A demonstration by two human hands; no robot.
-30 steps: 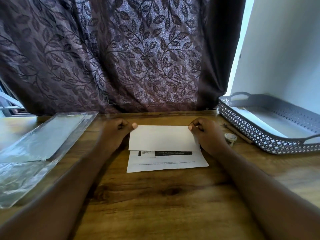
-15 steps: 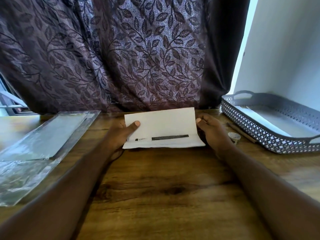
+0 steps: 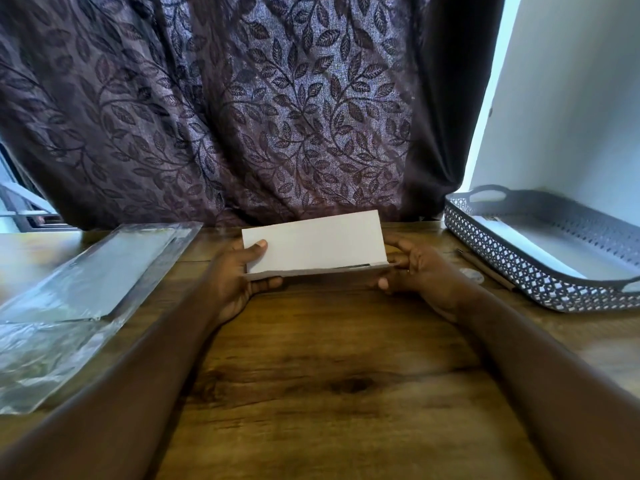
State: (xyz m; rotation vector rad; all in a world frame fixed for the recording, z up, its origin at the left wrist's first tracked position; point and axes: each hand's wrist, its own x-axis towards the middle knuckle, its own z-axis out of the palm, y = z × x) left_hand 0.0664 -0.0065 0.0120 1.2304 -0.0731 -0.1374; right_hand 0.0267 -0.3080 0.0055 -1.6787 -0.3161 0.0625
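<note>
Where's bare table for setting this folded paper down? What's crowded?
Best: bare table between the forearms, nearer than the folded paper held by left hand and right hand. Also the near right corner, this side of the grey tray. Crowded: plastic sleeve fills the left; a thin stick and small cap lie between right hand and tray.

A dark leaf-patterned curtain (image 3: 242, 109) hangs behind the wooden tabletop (image 3: 329, 375). Daylight enters at a window (image 3: 20, 206) on the left, and a white wall (image 3: 571, 98) stands on the right.
</note>
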